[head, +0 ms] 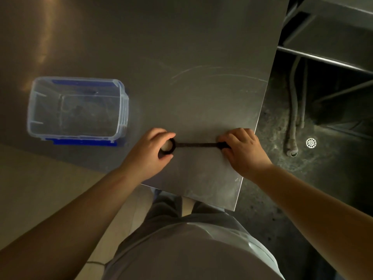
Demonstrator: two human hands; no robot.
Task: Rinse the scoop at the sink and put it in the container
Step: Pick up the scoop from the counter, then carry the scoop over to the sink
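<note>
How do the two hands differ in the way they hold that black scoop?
The left hand wraps the scoop's round bowl end, nearer the clear container; the right hand pinches the handle tip, by the steel table's edge. The left cups from the side; the right presses from above. Both are bare and touch the scoop.

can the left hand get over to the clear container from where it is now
Probably yes. The left hand sits on the scoop bowl, and only bare steel table lies between it and the open container to its left.
</note>
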